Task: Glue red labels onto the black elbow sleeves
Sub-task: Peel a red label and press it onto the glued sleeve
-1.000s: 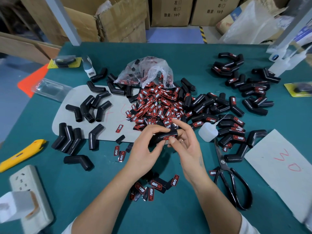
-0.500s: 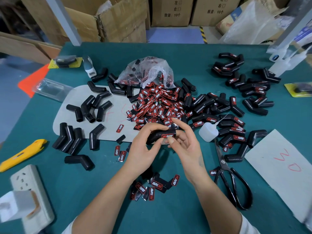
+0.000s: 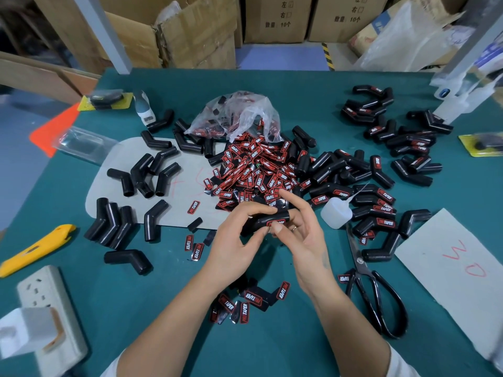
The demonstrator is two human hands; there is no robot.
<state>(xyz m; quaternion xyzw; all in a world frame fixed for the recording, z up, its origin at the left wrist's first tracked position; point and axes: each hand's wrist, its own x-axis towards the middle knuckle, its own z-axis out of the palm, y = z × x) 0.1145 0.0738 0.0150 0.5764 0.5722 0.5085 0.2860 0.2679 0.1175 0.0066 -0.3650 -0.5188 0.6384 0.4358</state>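
Observation:
My left hand (image 3: 235,240) grips a black elbow sleeve (image 3: 262,222) above the table's middle. A red label (image 3: 277,222) lies on the sleeve's near side, and the thumb of my right hand (image 3: 302,238) presses on it while the right fingers spread behind the sleeve. A heap of red labels (image 3: 253,172) spills from a clear plastic bag (image 3: 236,112) just beyond my hands. Bare sleeves (image 3: 141,175) lie on the left, labelled sleeves (image 3: 381,202) on the right. A small white glue bottle (image 3: 336,213) stands right of my hands.
Black scissors (image 3: 373,289) lie at the right, next to a grey card (image 3: 462,268) with red writing. A yellow box cutter (image 3: 35,248) and a white power strip (image 3: 49,308) sit at the left. Loose labels (image 3: 245,303) lie between my forearms. Cardboard boxes (image 3: 190,31) stand behind the table.
Both hands have lifted the sleeve slightly away from me. My right fingers have spread wider while the thumb stays on the label.

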